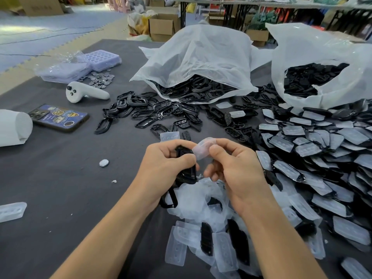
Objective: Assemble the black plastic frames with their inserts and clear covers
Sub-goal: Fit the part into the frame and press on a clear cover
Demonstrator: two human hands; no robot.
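Frame (186,170): black glossy plastic, oblong, gripped in left hand (165,166), fingers curled round it, above dark grey felt-like desk (60,178). Cover (203,149): frosted clear, soft, bent, pinched between thumb and forefinger of right hand (233,166), at frame's upper end. Just below frame: loose covers (181,244), flat, translucent, dimpled, with slim black inserts (206,238) among them. Right of frame: heap (322,158) of black pieces with clear faces. Beyond frame: scattered frames (153,111) and white plastic bags (201,57) spilling black parts. Left of frame: small round silver disc (104,163). Farther left: phone (60,117), white controller (84,92).
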